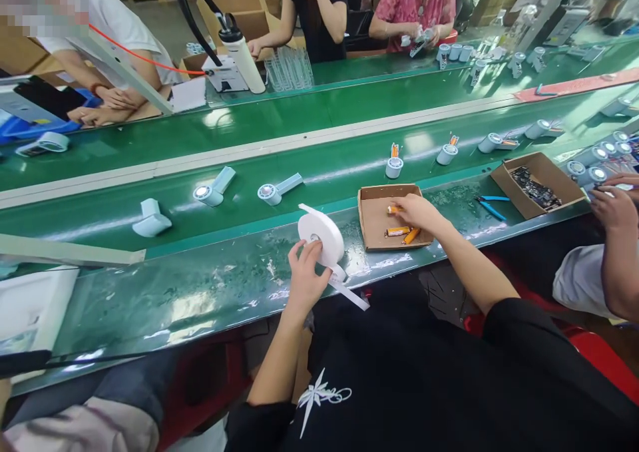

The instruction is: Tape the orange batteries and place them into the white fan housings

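Observation:
My left hand (304,275) grips a white roll of tape (319,237) at the near edge of the green bench, with a loose strip of tape (349,294) trailing down to the right. My right hand (417,210) reaches into a shallow cardboard tray (372,222), fingers curled over small orange cylinders (403,233) lying inside. Whether it has hold of one I cannot tell. The tray sits just right of the tape roll.
Pale blue handheld fan parts (214,189) lie along the green conveyor belt (299,159). A second cardboard box (536,182) and blue cutters (492,206) sit to the right, by a co-worker's hands (616,206). Other people work across the line.

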A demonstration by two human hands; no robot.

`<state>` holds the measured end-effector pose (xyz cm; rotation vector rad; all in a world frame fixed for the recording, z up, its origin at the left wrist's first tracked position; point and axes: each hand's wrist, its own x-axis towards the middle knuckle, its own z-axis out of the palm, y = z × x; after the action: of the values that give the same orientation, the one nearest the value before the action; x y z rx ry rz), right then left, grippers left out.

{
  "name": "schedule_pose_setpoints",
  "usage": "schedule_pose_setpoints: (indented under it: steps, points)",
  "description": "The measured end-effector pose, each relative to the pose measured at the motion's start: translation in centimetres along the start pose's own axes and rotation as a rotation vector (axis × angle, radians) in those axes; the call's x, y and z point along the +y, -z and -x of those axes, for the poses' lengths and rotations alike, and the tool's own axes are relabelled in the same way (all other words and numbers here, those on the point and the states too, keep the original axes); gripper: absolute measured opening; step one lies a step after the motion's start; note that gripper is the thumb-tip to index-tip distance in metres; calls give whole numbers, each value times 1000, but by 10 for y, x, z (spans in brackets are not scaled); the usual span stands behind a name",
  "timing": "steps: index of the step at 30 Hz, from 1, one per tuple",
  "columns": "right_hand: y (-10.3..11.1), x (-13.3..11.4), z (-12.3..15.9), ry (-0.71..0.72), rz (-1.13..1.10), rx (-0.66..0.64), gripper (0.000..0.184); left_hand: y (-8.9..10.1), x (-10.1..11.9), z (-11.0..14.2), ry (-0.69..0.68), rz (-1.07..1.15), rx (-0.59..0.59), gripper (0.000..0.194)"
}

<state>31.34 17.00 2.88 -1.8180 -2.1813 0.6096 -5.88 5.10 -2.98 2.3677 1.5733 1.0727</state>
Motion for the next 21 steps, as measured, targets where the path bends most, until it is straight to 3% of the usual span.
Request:
schedule_pose_setpoints:
  steps: [3, 5, 9, 14, 21]
  points:
    - [-7, -16, 17, 171, -496, 233, 41, 7, 11, -1, -113, -66, -54, 54]
    - [-11, -35, 34, 287, -826, 399, 38, 13, 21, -2, -163, -77, -101, 56]
    - [-19, -76, 58, 333, -933, 538, 19, 23, 37, -5, -231, -89, -160, 57]
    - [-35, -96, 56, 304, -950, 592, 16, 30, 51, -10, -349, -165, -197, 55]
    - [-55, -96, 68, 306, -988, 407, 30, 37, 48, -10, -377, -197, -278, 59]
